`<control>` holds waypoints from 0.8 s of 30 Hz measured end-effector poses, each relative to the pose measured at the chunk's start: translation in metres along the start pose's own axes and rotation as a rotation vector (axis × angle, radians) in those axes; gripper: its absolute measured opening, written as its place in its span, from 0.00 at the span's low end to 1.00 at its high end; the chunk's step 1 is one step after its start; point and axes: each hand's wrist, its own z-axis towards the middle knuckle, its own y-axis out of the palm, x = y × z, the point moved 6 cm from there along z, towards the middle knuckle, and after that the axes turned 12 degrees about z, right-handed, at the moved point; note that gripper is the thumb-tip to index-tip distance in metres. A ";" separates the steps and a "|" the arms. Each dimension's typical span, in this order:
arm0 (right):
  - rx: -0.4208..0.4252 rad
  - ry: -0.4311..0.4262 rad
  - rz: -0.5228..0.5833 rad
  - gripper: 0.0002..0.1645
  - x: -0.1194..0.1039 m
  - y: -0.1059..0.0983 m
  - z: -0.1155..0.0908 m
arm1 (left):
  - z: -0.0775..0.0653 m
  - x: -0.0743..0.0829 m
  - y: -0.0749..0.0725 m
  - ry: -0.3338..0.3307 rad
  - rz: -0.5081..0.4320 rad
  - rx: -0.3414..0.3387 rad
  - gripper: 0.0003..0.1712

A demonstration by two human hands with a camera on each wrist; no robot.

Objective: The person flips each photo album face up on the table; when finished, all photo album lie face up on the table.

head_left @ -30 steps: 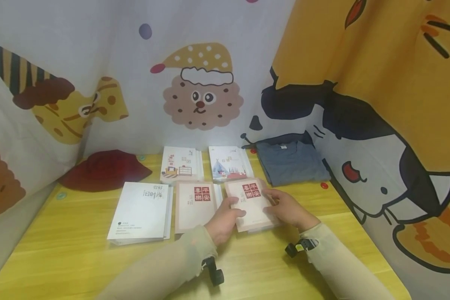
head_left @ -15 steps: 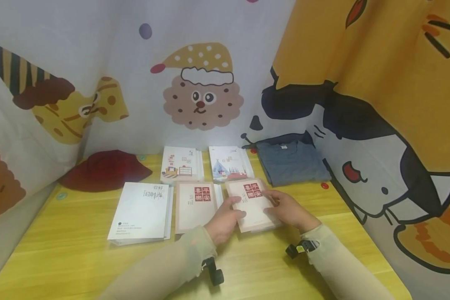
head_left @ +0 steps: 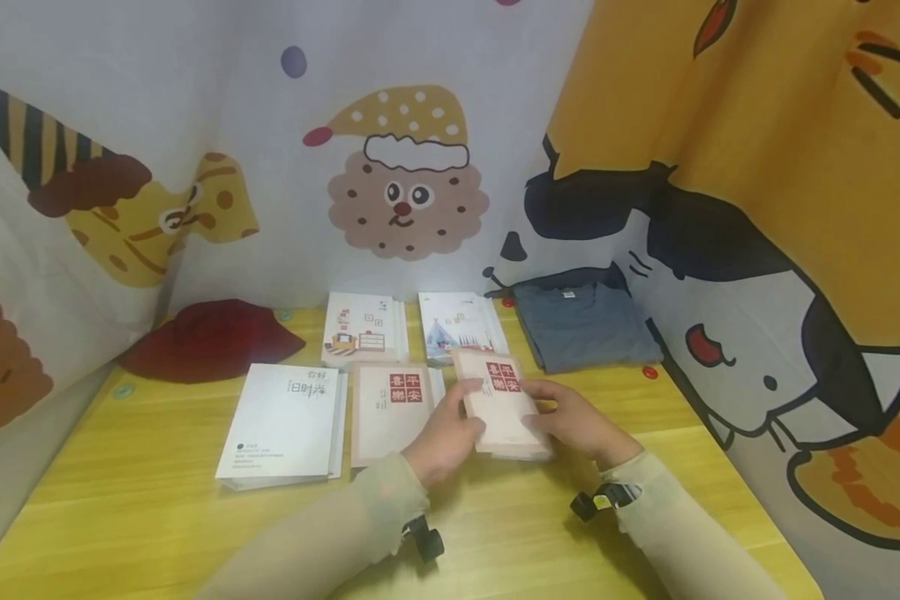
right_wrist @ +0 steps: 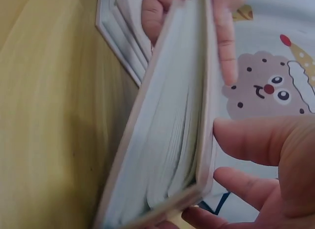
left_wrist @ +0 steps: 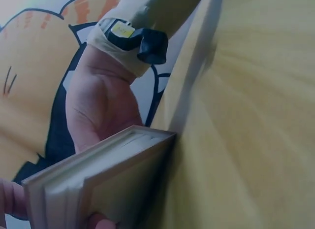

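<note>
Both hands hold a pale pink hardcover photo album with red square characters on its cover. It is tilted, its upper end raised. My left hand grips the left side, thumb on the cover; a fingertip shows against the album's other face in the left wrist view. On the right side, my right hand grips the edge. In the right wrist view its thumb presses the cover, with other fingers under the edge, and pages show between slightly parted covers. A matching pink album lies left of the left hand.
A larger white album lies farther left. Behind stand two illustrated white albums side by side. A dark red hat is at the back left, a folded grey-blue shirt at the back right. Printed curtains border the yellow table.
The held pink album has tilted more and shifted slightly up and left, with the left hand turning along with it. The other albums, the hat and the shirt stay put.
</note>
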 end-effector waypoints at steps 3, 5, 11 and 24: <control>0.020 -0.012 -0.009 0.36 -0.002 0.003 -0.001 | -0.003 0.008 -0.003 0.026 -0.002 -0.003 0.48; 0.040 -0.018 -0.033 0.34 -0.006 0.006 -0.002 | -0.006 0.014 -0.004 0.045 0.000 -0.011 0.49; 0.069 -0.088 -0.117 0.28 -0.023 0.015 -0.009 | -0.014 0.030 -0.006 0.112 0.014 -0.052 0.51; -0.126 -0.054 0.199 0.39 -0.027 0.019 -0.013 | -0.009 0.035 -0.008 0.143 0.008 -0.081 0.41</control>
